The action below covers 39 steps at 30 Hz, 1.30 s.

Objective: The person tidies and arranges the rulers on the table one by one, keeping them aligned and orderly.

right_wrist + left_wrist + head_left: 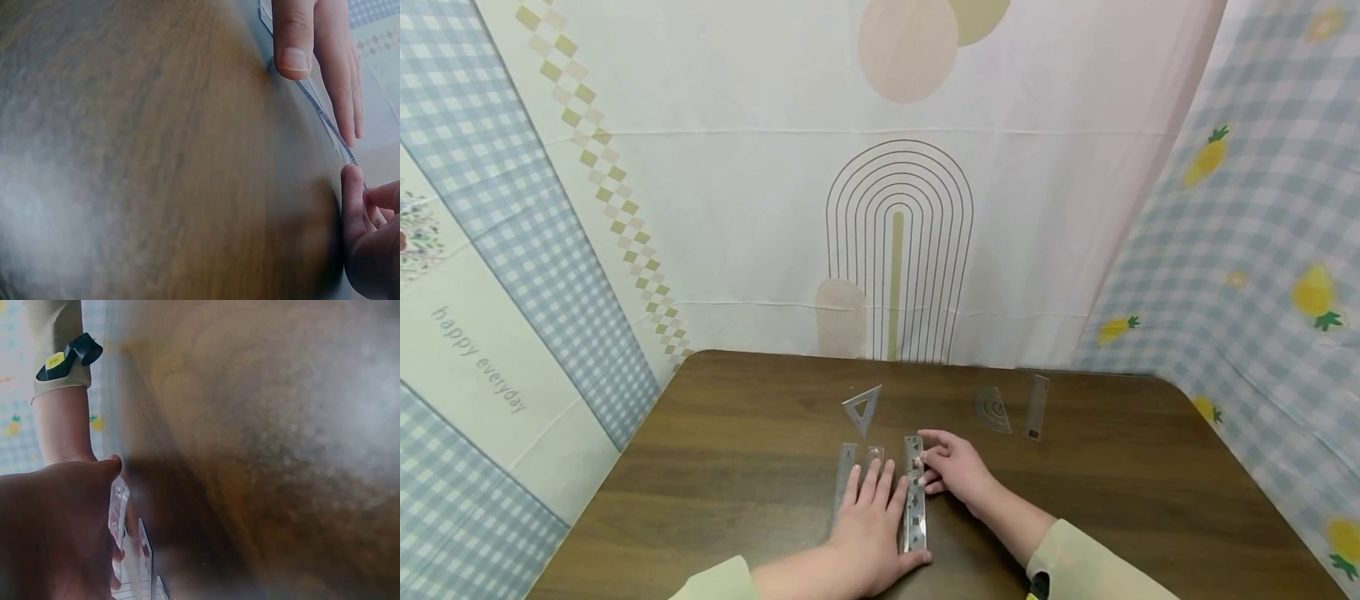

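Note:
A clear stencil ruler [915,507] with cut-out shapes lies lengthwise on the table between my hands. My right hand [958,473] pinches its right edge near the far end with bent fingers. My left hand [868,533] lies flat with its fingers pointing away, its thumb at the stencil ruler's near end. Beneath or beside the left fingers are a clear ruler [846,471] and another clear strip [876,452], both partly hidden. In the right wrist view, the stencil ruler's thin edge [322,115] runs from the left thumb to the right fingertips.
Beyond the left hand lies a clear set square [862,408]. A clear protractor [993,410] and a short clear ruler [1037,407] are at the back right. The brown wooden table [722,450] meets a patterned cloth [760,233] at its far edge.

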{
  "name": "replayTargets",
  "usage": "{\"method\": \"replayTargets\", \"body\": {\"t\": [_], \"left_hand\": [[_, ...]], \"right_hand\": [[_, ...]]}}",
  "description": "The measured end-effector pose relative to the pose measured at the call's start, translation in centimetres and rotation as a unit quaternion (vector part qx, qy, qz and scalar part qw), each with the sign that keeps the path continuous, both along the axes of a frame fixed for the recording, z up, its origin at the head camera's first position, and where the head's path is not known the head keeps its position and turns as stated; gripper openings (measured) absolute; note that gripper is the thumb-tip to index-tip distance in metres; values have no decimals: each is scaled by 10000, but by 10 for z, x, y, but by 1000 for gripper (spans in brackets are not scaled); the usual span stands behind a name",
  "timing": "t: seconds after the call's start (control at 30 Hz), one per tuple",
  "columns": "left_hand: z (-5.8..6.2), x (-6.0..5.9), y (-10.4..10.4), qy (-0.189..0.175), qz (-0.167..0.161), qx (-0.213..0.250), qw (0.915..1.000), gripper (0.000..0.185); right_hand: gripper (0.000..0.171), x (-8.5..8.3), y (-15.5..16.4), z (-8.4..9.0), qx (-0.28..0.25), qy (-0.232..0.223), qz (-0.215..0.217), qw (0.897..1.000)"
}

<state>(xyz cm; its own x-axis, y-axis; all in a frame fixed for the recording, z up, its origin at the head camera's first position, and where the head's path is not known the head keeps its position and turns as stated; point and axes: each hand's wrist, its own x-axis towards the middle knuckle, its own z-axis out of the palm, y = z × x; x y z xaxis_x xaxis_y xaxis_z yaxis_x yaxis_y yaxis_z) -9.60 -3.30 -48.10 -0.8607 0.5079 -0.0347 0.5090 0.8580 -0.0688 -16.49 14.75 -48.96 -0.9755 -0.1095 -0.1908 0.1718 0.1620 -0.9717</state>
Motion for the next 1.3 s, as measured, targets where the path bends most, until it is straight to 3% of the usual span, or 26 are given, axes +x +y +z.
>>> {"method": "replayTargets", "body": {"t": [0.3,0.8,1.0,1.3], "left_hand": [[-1,4,-6,-15,61,7,10000,102],[0,1,-7,-226,137,55,9996,103],[0,1,-8,-227,143,28,9996,102],[2,1,-9,-400,140,41,9991,101]], "right_hand": [[45,2,-6,-1,55,105,186,9998],[44,-2,-8,6,681,186,501,9962],[42,-5,-8,8,1519,460,650,9852],[40,-10,-7,5,2588,421,900,9608]]}}
